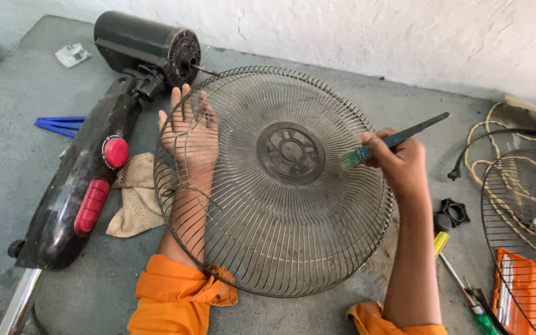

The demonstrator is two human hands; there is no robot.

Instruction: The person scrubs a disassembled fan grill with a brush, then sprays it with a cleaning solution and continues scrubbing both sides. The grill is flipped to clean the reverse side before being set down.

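Wire fan guard (280, 248) is lying on the grey counter (26, 142), just right of the black fan motor (147, 43). Left hand (190, 133) is spreading open fingers beneath its rim, bracing it. Right hand (401, 162) is gripping a paintbrush (398, 139) near the hub. Light, springy, probably easiest held by the rim.

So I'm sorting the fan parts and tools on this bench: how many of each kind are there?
Wire fan guards: 2, one under the hands, one at the right edge
Fan motor body: 1
Paintbrush: 1
Screwdriver: 1
Rag: 1
Black plastic nut: 1
Total: 7
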